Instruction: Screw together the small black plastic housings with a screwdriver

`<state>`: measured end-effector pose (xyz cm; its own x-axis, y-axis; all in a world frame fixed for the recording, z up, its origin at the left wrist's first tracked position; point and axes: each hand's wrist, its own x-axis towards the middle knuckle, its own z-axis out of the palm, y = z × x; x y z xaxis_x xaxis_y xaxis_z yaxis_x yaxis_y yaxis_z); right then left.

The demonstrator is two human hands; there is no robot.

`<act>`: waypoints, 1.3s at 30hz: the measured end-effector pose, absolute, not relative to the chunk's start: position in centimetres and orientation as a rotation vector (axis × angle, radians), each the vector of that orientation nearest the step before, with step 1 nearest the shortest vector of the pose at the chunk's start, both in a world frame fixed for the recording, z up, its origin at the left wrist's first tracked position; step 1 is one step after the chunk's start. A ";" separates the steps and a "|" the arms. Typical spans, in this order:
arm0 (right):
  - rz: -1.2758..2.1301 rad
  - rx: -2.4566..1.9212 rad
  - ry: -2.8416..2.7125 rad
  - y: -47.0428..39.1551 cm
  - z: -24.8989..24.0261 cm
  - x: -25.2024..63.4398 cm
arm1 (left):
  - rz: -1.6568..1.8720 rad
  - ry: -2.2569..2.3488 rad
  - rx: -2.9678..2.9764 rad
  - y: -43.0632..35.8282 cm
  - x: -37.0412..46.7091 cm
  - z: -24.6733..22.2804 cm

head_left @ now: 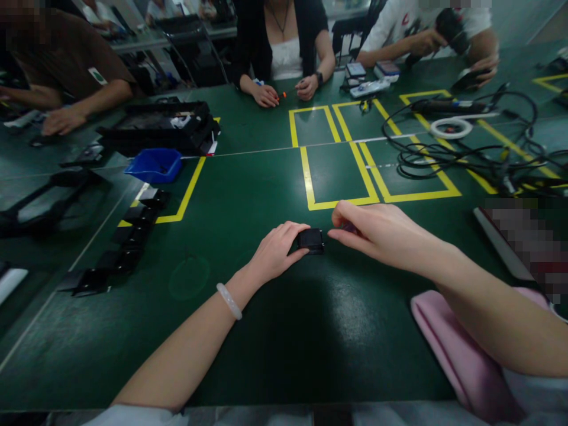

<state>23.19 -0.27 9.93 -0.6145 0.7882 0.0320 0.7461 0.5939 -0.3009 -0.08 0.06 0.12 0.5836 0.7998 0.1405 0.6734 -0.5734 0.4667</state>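
My left hand (280, 245) lies on the green table with thumb and fingers around the left end of a small black rectangular part (311, 239). Thin pins or screw ends seem to stick out from the part's right side. Just to the right, my right hand (370, 232) hovers with its fingers curled in and its thumb reaching toward the part, a small gap between them. Something dark shows inside those curled fingers, too small and shaded to name.
Several small black parts (126, 239) stand in a row at left, near a blue bin (155, 165) and a black tray (164, 127). Black cables (426, 160) lie tangled at right. A pink cloth (461, 349) is under my right forearm. Other people sit across the table.
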 end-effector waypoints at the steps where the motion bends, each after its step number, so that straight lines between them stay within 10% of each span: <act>1: 0.377 -1.317 -2.658 -0.3 10.0 23.1 | 0.483 1.191 2.453 0.1 -0.1 0.1; 39: 0.387 -1.303 -2.593 -0.5 9.6 22.9 | 0.453 1.202 2.522 0.0 -0.1 0.0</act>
<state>22.90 -0.49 9.55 -0.5855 0.8075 0.0717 0.7513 0.5737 -0.3261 -0.09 0.05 -0.04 0.5980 0.7877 0.1482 0.6895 -0.5998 0.4060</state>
